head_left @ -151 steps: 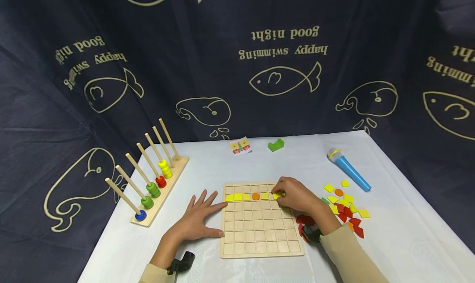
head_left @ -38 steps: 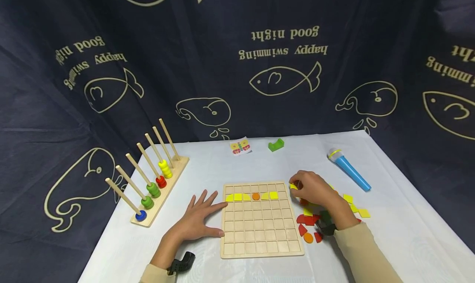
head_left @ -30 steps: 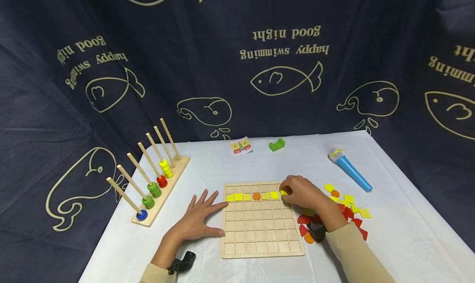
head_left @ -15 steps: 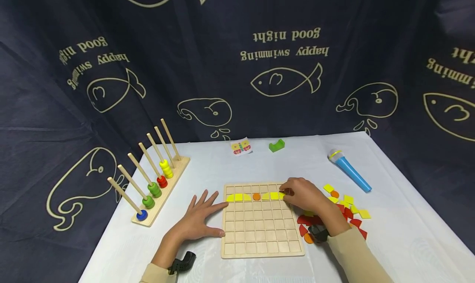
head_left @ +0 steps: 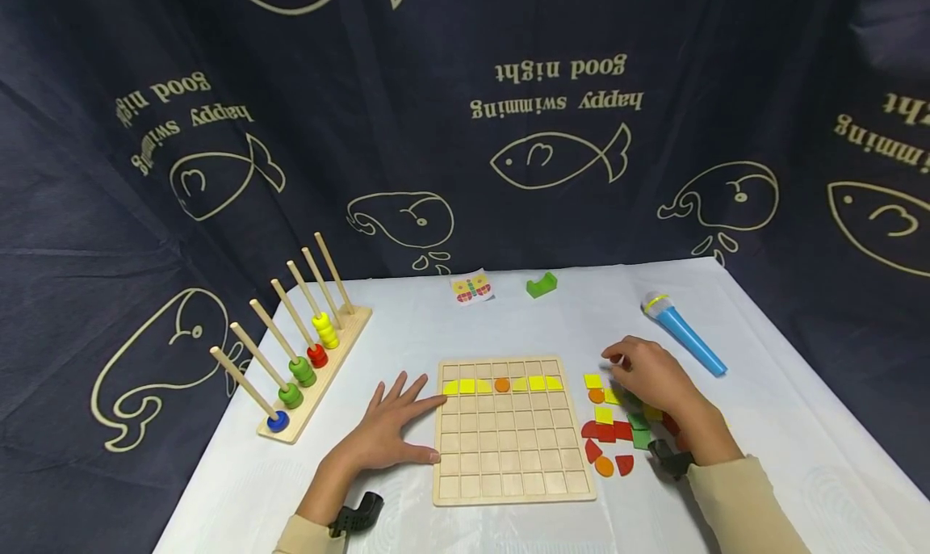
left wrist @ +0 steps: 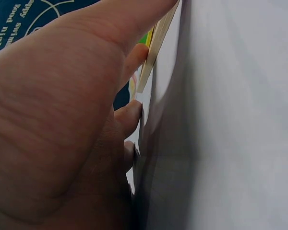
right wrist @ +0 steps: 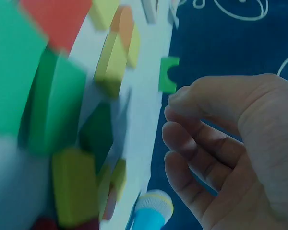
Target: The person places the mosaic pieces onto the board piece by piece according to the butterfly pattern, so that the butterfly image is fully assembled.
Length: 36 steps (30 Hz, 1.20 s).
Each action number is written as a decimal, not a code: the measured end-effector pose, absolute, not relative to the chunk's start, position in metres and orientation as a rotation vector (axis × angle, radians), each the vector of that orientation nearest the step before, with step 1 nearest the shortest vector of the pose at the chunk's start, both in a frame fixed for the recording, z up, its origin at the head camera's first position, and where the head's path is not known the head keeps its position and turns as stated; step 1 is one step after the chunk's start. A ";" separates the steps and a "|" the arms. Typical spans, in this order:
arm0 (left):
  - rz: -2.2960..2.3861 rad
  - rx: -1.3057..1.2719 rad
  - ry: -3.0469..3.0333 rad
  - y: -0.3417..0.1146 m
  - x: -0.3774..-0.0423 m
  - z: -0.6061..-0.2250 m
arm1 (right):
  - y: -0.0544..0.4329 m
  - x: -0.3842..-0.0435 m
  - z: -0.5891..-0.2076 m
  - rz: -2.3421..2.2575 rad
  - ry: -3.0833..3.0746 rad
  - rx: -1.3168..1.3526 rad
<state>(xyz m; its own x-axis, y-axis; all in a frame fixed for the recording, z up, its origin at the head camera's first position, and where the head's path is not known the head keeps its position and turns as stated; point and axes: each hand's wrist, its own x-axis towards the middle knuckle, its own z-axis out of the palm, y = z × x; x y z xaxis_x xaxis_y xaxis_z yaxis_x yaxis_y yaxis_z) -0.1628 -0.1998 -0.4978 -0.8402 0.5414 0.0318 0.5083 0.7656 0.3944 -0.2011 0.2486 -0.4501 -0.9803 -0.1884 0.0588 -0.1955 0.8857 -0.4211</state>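
Observation:
A square wooden grid board (head_left: 508, 442) lies on the white table. Its second row from the far side bears several yellow pieces, both squares and curved-edge ones, with an orange disc (head_left: 502, 385) in the middle. My left hand (head_left: 390, 427) lies flat with spread fingers, its thumb and index finger touching the board's left edge. To the right of the board my right hand (head_left: 649, 376) hovers above the loose pieces. Its fingers are loosely bent, and the right wrist view shows nothing between thumb and fingertips. Part of the pile is hidden beneath this hand and forearm.
Loose yellow, green, orange and red pieces (head_left: 606, 430) lie right of the board. A wooden peg stand (head_left: 334, 372) with coloured beads stands at left. At the back are a butterfly picture card (head_left: 471, 287) and a green block (head_left: 542, 285); a blue toy microphone (head_left: 685, 334) lies at right.
A yellow curved-edge piece now sits in the row's right end cell, where my right hand was pressing. That hand has let go and moved right over the pile. The left hand stays put.

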 end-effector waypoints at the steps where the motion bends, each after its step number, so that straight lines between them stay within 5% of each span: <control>1: 0.605 0.856 2.873 -0.200 -0.163 -0.498 | 0.252 -0.201 -0.450 0.680 -3.041 0.300; 36: 0.649 0.810 2.868 -0.200 -0.164 -0.497 | 0.245 -0.190 -0.462 0.874 -3.142 0.369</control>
<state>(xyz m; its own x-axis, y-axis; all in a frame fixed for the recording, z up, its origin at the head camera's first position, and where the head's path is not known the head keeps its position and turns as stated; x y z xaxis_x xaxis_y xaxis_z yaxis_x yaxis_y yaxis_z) -0.1637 -0.1999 -0.4970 -0.8549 0.5181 0.0268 0.4792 0.7688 0.4234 -0.1901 0.2446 -0.4618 -0.9650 -0.2515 -0.0744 -0.1770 0.8337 -0.5231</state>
